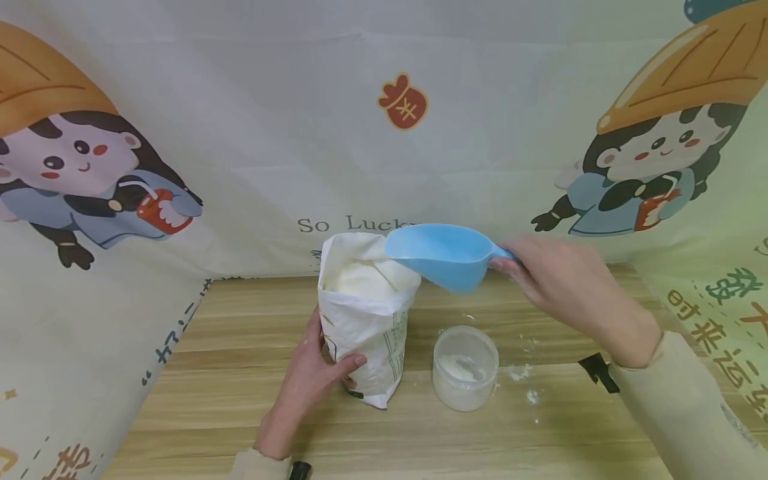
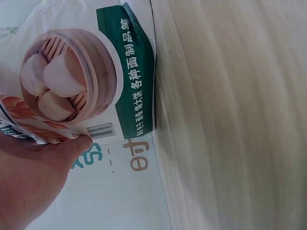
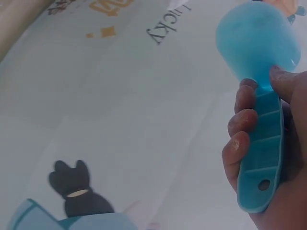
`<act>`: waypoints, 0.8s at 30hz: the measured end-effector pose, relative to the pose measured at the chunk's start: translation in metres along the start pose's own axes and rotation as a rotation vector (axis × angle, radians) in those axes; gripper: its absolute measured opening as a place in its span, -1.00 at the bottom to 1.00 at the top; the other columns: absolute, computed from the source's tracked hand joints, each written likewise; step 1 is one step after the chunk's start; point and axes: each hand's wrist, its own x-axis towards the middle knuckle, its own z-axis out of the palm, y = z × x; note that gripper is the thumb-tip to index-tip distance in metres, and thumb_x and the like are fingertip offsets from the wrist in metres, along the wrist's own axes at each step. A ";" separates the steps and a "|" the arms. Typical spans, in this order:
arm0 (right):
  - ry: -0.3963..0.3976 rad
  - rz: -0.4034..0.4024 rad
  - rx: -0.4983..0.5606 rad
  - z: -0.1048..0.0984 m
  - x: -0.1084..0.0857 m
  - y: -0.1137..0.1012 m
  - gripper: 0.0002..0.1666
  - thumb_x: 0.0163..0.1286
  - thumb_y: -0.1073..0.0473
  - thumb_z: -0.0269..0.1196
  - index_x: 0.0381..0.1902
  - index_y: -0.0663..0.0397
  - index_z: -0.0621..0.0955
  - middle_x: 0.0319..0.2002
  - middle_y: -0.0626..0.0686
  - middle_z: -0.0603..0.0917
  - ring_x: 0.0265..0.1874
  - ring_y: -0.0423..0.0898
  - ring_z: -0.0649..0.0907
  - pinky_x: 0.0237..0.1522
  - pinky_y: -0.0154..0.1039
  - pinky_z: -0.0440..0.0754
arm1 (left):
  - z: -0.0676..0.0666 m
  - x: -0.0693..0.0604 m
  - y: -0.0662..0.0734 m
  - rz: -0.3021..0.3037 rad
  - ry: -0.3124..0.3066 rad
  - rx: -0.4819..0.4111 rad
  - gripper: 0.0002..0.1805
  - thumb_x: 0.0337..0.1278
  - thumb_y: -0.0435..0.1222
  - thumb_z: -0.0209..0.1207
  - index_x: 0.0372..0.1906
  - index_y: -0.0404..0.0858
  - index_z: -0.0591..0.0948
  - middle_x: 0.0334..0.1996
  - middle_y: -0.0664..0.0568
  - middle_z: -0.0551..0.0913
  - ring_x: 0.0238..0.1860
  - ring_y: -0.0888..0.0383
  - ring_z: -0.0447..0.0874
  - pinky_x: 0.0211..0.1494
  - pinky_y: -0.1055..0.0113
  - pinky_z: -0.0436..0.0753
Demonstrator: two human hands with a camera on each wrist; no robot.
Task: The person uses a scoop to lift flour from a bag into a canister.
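Note:
A white bag of flour (image 1: 366, 333), its top open with white powder showing inside, stands upright on the table. My left hand (image 1: 315, 373) grips its lower left side, the thumb across the front; the left wrist view shows the bag's printed face with steamed buns (image 2: 67, 76). In my right hand (image 1: 564, 287) is a blue scoop (image 1: 444, 257), held by its handle with fingers curled round the ribbed grip (image 3: 264, 143). The scoop's tip is over the right edge of the bag's mouth. Below the scoop, a clear round tub (image 1: 465, 393) holds some white powder.
White powder is spilled on the wooden table (image 1: 210, 400) right of the tub. A printed cloth backdrop (image 1: 270, 100) rises behind and at both sides. A black strap end (image 1: 599, 372) hangs by the right sleeve.

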 end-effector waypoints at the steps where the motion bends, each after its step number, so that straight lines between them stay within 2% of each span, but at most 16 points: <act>1: -0.014 -0.003 -0.007 -0.002 0.005 -0.002 -0.81 0.50 0.01 0.32 -0.20 -0.03 0.60 -0.50 -0.12 0.46 -0.58 -0.18 0.40 -0.65 -0.29 0.29 | 0.000 0.000 0.000 0.000 0.001 0.000 0.31 -0.07 -0.05 0.61 0.68 -0.13 -0.02 0.49 -0.27 0.34 0.47 -0.24 0.35 0.53 -0.20 0.31; 4: -0.034 -0.034 -0.032 -0.007 0.018 -0.009 -0.82 0.43 0.07 0.39 -0.20 -0.02 0.61 -0.50 -0.11 0.47 -0.60 -0.15 0.41 -0.67 -0.27 0.31 | 0.000 0.001 0.000 0.006 0.003 0.008 0.31 -0.06 -0.04 0.60 0.68 -0.13 -0.01 0.49 -0.27 0.34 0.47 -0.24 0.35 0.52 -0.20 0.32; 7: -0.068 -0.052 -0.070 -0.011 0.031 -0.016 -0.77 0.45 0.03 0.37 -0.33 -0.04 0.56 -0.55 -0.11 0.41 -0.63 -0.14 0.39 -0.68 -0.26 0.28 | 0.001 0.001 -0.001 0.018 0.007 0.018 0.30 -0.05 -0.04 0.60 0.67 -0.15 -0.01 0.49 -0.28 0.34 0.46 -0.25 0.36 0.51 -0.22 0.34; 11: -0.176 -0.031 -0.111 -0.015 0.047 -0.026 -0.63 0.49 0.00 0.34 -0.46 -0.05 0.46 -0.60 -0.10 0.35 -0.65 -0.13 0.36 -0.67 -0.27 0.25 | 0.002 0.002 -0.002 0.028 0.013 0.020 0.29 -0.05 -0.05 0.60 0.67 -0.16 0.01 0.47 -0.28 0.36 0.45 -0.25 0.38 0.50 -0.23 0.35; 20: -0.432 0.042 -0.109 -0.017 0.077 -0.047 -0.67 0.57 -0.03 0.23 -0.41 -0.03 0.52 -0.53 -0.06 0.46 -0.54 -0.08 0.45 -0.57 -0.22 0.42 | 0.002 0.000 0.000 0.014 0.007 -0.003 0.30 -0.07 -0.06 0.61 0.67 -0.14 0.00 0.46 -0.26 0.38 0.45 -0.24 0.38 0.51 -0.22 0.34; 24: -0.448 0.014 -0.126 -0.012 0.085 -0.053 -0.68 0.55 -0.03 0.27 -0.40 -0.02 0.56 -0.53 -0.06 0.50 -0.52 -0.07 0.48 -0.56 -0.20 0.48 | 0.002 0.000 -0.001 0.011 0.008 -0.002 0.29 -0.06 -0.06 0.60 0.67 -0.12 0.00 0.45 -0.26 0.39 0.45 -0.24 0.38 0.50 -0.23 0.34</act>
